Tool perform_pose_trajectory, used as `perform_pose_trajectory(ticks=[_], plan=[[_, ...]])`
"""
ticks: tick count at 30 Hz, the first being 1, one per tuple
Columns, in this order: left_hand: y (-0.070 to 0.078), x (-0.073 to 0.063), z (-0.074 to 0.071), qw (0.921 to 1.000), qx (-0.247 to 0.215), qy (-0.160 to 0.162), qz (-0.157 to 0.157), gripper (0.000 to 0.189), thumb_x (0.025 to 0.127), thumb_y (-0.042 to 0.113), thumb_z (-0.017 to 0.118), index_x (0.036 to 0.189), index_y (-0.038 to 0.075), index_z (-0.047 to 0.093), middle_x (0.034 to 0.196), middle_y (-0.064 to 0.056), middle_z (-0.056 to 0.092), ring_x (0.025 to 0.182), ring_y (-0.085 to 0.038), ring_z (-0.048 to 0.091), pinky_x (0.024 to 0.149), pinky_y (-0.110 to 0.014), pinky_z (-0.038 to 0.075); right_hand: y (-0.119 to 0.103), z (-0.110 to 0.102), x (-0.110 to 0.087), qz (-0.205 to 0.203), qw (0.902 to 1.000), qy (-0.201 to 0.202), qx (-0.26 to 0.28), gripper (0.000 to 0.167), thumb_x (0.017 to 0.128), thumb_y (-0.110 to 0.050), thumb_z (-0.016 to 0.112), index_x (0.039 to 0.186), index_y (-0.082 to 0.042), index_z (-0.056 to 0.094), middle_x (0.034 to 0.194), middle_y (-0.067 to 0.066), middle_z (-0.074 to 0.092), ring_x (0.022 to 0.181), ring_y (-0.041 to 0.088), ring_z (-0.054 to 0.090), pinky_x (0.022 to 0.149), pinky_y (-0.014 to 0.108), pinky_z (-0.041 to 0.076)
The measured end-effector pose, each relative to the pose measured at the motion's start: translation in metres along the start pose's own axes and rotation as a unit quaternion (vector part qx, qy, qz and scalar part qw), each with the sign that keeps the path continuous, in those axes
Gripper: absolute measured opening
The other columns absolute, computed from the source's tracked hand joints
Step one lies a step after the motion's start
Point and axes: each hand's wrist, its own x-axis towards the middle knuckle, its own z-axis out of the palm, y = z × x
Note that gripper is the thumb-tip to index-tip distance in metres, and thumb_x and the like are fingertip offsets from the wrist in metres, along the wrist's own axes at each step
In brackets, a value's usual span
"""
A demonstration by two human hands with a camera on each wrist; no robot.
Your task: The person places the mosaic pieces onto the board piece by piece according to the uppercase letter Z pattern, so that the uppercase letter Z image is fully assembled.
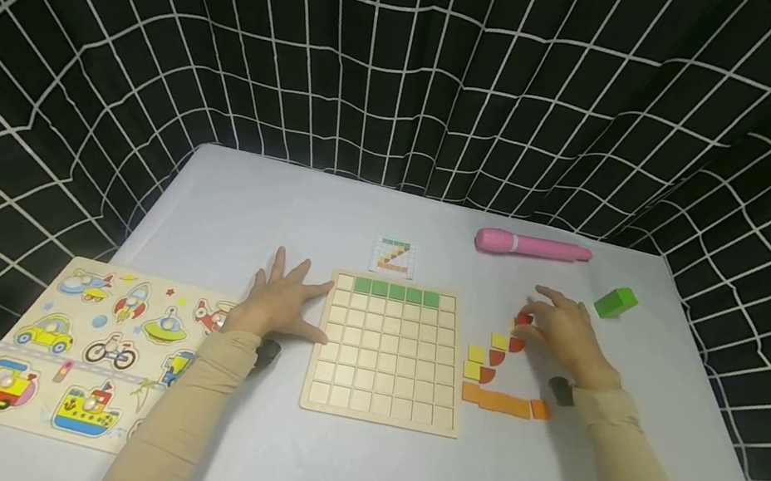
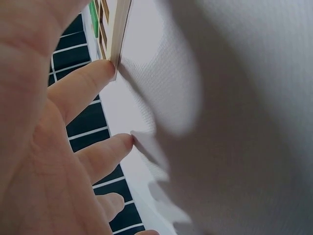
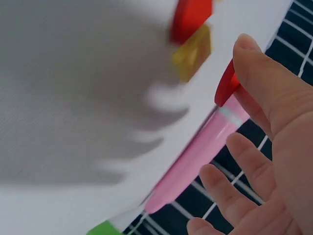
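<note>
Red, the small piece (image 3: 226,87) sits pinched between the thumb and finger of your right hand (image 1: 563,329), right of the wooden grid board (image 1: 386,362), near the yellow squares (image 1: 476,353). Your left hand (image 1: 279,303) spreads wide, thumb and index fingertip touching the board's left edge. Five green squares (image 1: 397,292) sit in the board's top row.

On the desk (image 1: 355,480), the left hand (image 1: 281,301) spreads against the left edge of a grid board (image 1: 387,364). The right hand (image 1: 564,332) pinches a red piece (image 1: 523,319). A pink tube (image 1: 539,248) lies near the far edge, a green block (image 1: 615,302) toward the far right corner, a puzzle board (image 1: 41,420) along the left edge.
</note>
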Motion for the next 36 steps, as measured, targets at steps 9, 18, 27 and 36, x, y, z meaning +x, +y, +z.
perform_pose_trajectory(ticks=[9, 18, 27, 36], plan=[[0.0, 0.0, 0.0, 1.0, -0.005, 0.002, 0.0, 0.1, 0.073, 0.062, 0.085, 0.158, 0.027, 0.044, 0.173, -0.022, 0.015, 0.156, -0.057, -0.017, 0.121, -0.082, 0.008, -0.037, 0.005, 0.018, -0.005, 0.9997, -0.02, 0.01, 0.036, 0.089, -0.03, 0.081, 0.117, -0.007, 0.076, 0.157, 0.024, 0.047, 0.147, 0.048, 0.04, 0.125, 0.073, 0.017], [0.001, -0.001, 0.0, 1.0, -0.007, -0.001, -0.003, 0.101, 0.072, 0.062, 0.085, 0.158, 0.028, 0.044, 0.174, -0.022, 0.015, 0.156, -0.057, -0.017, 0.122, -0.081, 0.008, -0.071, 0.016, 0.031, -0.081, 0.9966, 0.002, 0.011, 0.027, 0.088, -0.027, 0.082, 0.108, -0.008, 0.078, 0.153, 0.022, 0.055, 0.146, 0.043, 0.045, 0.122, 0.075, 0.023], [-0.001, 0.0, 0.002, 0.9999, -0.013, -0.001, -0.006, 0.102, 0.072, 0.063, 0.085, 0.158, 0.029, 0.043, 0.174, -0.021, 0.014, 0.156, -0.056, -0.018, 0.122, -0.08, 0.007, -0.097, 0.024, 0.041, -0.112, 0.9936, -0.007, 0.011, 0.026, 0.088, -0.03, 0.082, 0.104, -0.01, 0.08, 0.151, 0.021, 0.057, 0.145, 0.043, 0.048, 0.12, 0.076, 0.027], [0.0, 0.0, 0.001, 0.9999, -0.014, 0.004, -0.003, 0.101, 0.072, 0.062, 0.085, 0.158, 0.028, 0.044, 0.174, -0.021, 0.014, 0.157, -0.056, -0.016, 0.122, -0.08, 0.007, -0.109, 0.033, 0.04, -0.147, 0.9891, -0.007, 0.003, 0.027, 0.089, -0.031, 0.081, 0.105, -0.01, 0.079, 0.149, 0.021, 0.058, 0.143, 0.049, 0.048, 0.12, 0.073, 0.032]])
